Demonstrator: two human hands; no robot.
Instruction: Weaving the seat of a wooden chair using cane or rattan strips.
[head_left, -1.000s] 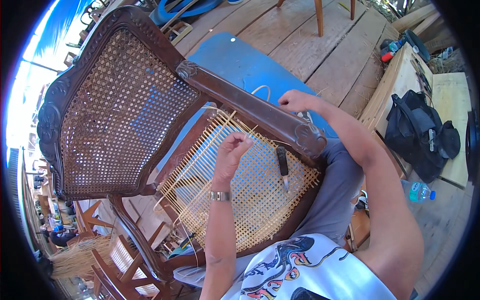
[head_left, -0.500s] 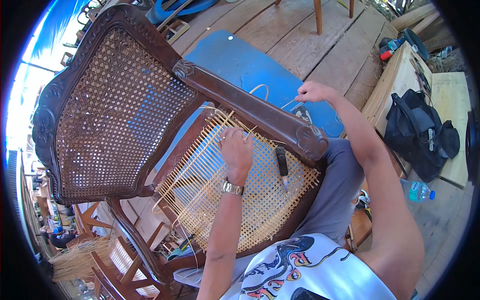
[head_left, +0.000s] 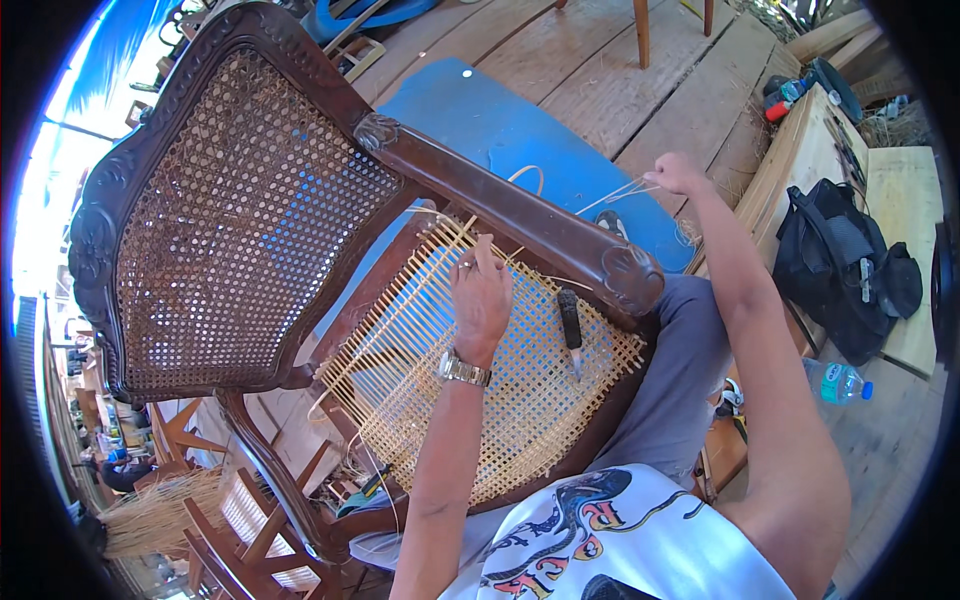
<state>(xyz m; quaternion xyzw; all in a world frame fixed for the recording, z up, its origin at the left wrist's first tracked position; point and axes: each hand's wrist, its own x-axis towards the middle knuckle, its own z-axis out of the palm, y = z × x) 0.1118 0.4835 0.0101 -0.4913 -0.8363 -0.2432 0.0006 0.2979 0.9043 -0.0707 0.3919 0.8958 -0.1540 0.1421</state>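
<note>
A dark carved wooden armchair lies tilted before me, its seat frame [head_left: 345, 262] strung with a pale cane weave [head_left: 500, 415]. The weave is dense on the near side and has mostly one-way strands toward the chair's back. My left hand [head_left: 482, 305], with a metal watch on its wrist, rests on the weave, index finger stretched out and other fingers partly bent. Out past the armrest [head_left: 520, 215], my right hand [head_left: 680, 173] is closed on thin cane strands [head_left: 625, 190] that run back toward the seat. A black-handled awl [head_left: 570, 325] lies on the weave.
The finished cane backrest [head_left: 240, 230] stands at left. A blue mat [head_left: 450, 100] covers floorboards beyond the chair. At right are a black bag [head_left: 840, 265] on planks and a plastic bottle [head_left: 838, 382]. Other chair frames [head_left: 255, 540] and a fibre bundle [head_left: 160, 515] sit at lower left.
My right hand has moved right and slightly up, drawing the cane strands farther out. The left hand has shifted slightly, and its index finger is now straighter.
</note>
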